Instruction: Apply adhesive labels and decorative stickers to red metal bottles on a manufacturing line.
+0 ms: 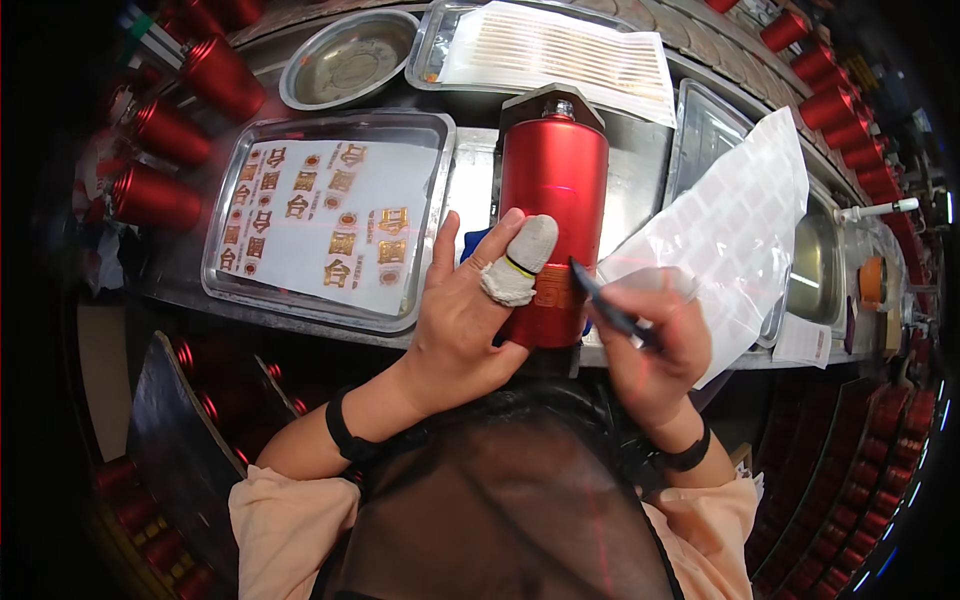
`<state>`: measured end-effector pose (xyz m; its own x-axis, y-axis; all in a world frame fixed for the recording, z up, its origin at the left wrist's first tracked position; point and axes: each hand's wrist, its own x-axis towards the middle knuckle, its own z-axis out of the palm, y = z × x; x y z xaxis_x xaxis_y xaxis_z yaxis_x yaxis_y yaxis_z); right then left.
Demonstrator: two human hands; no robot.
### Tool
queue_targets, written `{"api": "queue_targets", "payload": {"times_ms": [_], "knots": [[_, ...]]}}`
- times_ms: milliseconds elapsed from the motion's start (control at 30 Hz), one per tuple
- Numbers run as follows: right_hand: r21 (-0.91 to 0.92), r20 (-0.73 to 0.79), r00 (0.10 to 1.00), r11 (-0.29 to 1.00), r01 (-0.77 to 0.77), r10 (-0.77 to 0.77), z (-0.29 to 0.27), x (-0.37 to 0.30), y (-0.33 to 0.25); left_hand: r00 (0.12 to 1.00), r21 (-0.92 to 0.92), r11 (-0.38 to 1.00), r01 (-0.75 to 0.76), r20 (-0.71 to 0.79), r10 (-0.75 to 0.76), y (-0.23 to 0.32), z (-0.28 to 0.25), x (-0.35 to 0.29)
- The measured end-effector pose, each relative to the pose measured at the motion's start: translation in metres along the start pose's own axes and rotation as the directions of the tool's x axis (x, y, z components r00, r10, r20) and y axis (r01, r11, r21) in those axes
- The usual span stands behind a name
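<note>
Far out to the left of my left hand, several red bottles (172, 132) lie with their necks pointing away from the table. Nearer that hand, just beyond its outer side, a metal tray (434, 165) holds a white sheet of gold character decals (325, 225). Ahead of my left hand sits a round metal bowl (350, 68).

My left hand (465, 320) is open, its fingers reaching over the left side of a glossy red bottle (555, 175); one finger wears a whitish finger cot (534, 243) with a yellow-and-black band and presses on the bottle. The bottle lies between my two hands, neck away from me, with a gold decal (553, 287) on its near part. Ahead of its neck, a lined sheet (555, 55) lies across another tray.

My right hand (655, 345) is closed around a slim dark pointed tool (620, 315), its tip at the bottle's right side by the decal. Just beyond that hand spreads a pale patterned sheet (725, 215); farther right is a metal basin (815, 282).
</note>
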<state>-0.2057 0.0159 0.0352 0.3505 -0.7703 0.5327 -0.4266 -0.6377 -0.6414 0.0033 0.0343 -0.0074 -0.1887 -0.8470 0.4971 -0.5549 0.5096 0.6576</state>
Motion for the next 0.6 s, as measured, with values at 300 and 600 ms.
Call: {"api": "queue_targets", "payload": {"times_ms": [300,600], "knots": [[-0.057,0.025,1.000,0.998,0.007,-0.005,0.0017,-0.0033,-0.0046,0.991,0.019,0.995,-0.094,0.100,0.091,0.0032,0.0053,0.0105],[0.061,0.130,0.984,0.991,0.118,-0.125,-0.0010,0.0046,0.0036,1.000,-0.034,0.999,-0.015,0.016,0.015,-0.0048,0.0054,0.0020]]}}
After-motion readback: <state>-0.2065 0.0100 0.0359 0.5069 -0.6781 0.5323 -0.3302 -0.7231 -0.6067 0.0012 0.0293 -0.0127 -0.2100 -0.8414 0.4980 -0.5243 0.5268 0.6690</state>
